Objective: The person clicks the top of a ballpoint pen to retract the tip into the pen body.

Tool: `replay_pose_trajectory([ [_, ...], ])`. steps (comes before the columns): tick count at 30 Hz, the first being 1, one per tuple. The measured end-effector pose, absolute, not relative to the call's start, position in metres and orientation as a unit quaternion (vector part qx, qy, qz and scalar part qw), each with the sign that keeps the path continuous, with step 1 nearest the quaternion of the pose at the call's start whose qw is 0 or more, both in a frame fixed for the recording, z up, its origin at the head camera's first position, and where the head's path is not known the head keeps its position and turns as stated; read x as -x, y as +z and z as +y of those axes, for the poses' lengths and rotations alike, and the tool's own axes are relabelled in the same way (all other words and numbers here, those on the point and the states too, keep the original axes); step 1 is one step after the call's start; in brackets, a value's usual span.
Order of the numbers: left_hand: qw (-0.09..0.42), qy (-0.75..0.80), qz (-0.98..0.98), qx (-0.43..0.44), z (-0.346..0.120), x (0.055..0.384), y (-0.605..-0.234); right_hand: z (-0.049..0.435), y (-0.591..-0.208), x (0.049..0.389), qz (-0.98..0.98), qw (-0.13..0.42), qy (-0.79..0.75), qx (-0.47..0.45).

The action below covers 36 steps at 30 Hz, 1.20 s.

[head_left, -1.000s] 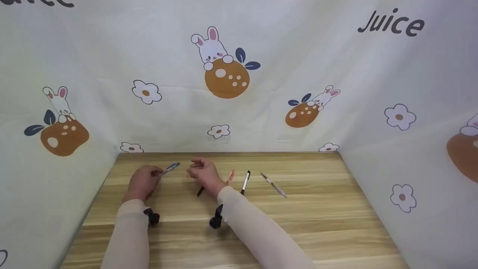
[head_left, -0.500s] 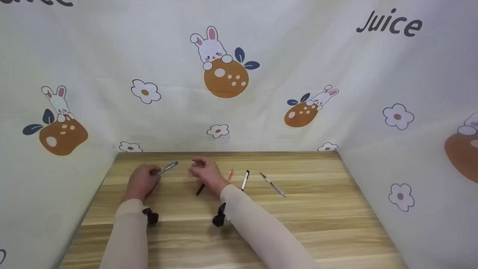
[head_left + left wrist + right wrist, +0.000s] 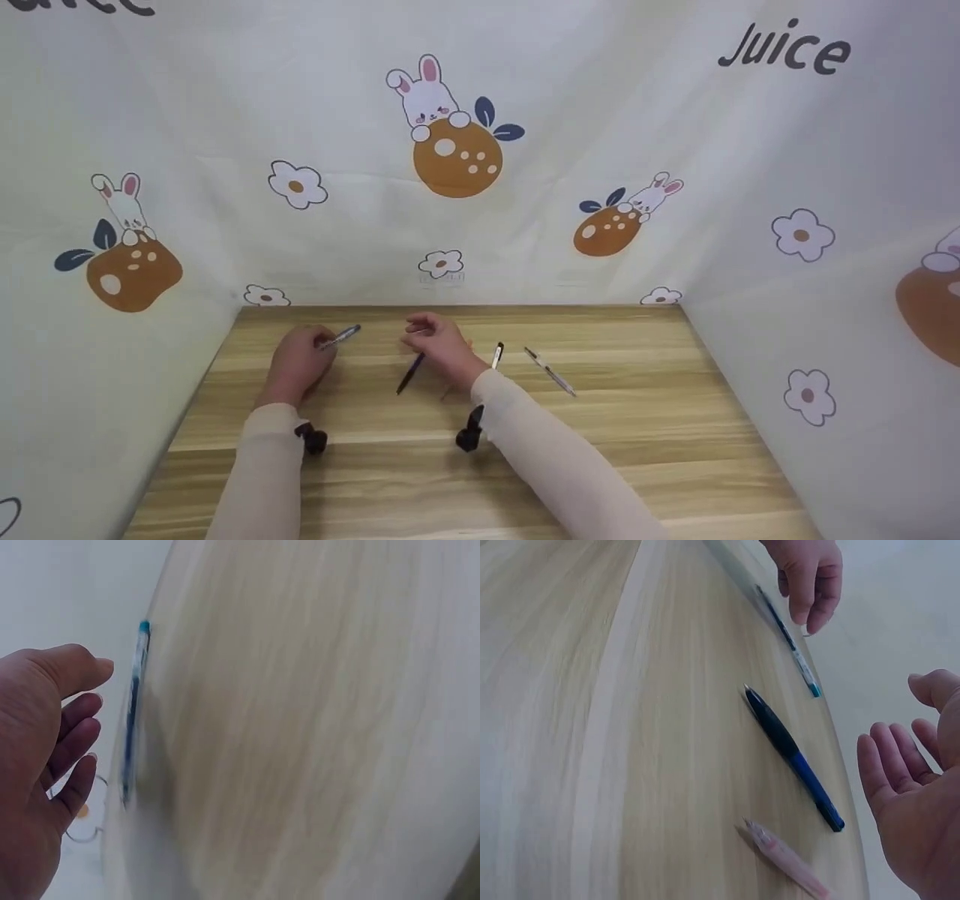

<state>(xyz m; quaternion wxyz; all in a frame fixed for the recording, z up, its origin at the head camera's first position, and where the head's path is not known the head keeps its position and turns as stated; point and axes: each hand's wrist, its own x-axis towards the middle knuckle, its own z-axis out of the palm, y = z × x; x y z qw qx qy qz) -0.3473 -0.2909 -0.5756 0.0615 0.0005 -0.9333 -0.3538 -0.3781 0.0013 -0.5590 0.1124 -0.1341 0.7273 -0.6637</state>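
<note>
On wood tbl (image 3: 390, 480), R hand (image 3: 448, 352) has shifted right vs a sec ago, fingers loosely bent, nothing held; L hand (image 3: 300, 364), fingers also loose, is near but apart from teal-tipped pen (image 3: 133, 705) lying there. More of dark-blue pen (image 3: 791, 754) shows, so prob. easier to reach.

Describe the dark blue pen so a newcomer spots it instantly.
In the head view, find the right hand over the wood-grain tabletop. The dark blue pen shows at its lower left. Its dark, opaque barrel sets it apart from the pink pen.
</note>
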Motion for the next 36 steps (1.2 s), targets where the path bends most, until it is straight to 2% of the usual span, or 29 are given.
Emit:
replay_pose_trajectory([
  [5,0.034,-0.387,-0.922,0.000,-0.274,0.346,-0.568,0.020,-0.554,0.380,0.734,0.099,-0.656,0.144],
  [11,0.023,-0.410,-0.912,0.019,-0.257,0.345,-0.562,0.040,-0.550,0.384,0.758,0.072,-0.624,0.174],
  [20,0.004,-0.411,-0.910,0.054,-0.226,0.340,-0.557,0.058,-0.545,0.380,0.763,0.073,-0.616,0.182],
  [29,0.020,-0.396,-0.915,0.075,-0.200,0.334,-0.550,0.071,-0.547,0.377,0.767,0.063,-0.610,0.189],
  [36,0.013,-0.404,-0.912,0.075,-0.192,0.333,-0.554,0.070,-0.548,0.372,0.783,0.069,-0.592,0.180],
])
